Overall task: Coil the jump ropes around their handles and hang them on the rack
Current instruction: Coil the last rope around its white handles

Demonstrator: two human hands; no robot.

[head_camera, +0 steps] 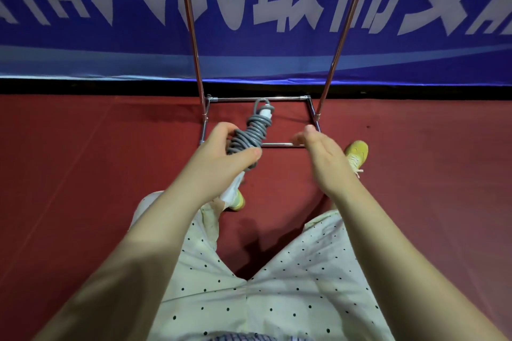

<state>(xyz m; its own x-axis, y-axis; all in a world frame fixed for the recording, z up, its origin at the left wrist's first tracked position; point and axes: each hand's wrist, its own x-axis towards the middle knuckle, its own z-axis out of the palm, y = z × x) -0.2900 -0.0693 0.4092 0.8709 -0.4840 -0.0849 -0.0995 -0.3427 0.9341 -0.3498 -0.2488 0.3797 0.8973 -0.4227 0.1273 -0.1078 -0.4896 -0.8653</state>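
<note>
A grey jump rope (250,133) is coiled in many turns around its white handles, with a small loop sticking out at the far end. My left hand (221,152) grips the bundle at its near end, thumb across the coils. My right hand (318,158) is to the right of the bundle, apart from it, fingers relaxed and holding nothing. The metal rack (194,30) stands straight ahead: two chrome uprights rise out of the top of the view from a rectangular base on the floor. Its top bar is out of view.
The floor is red carpet (429,174). A blue banner with white characters (277,8) covers the wall behind the rack. My legs in dotted cream trousers and yellow shoes (357,155) stand just in front of the rack's base.
</note>
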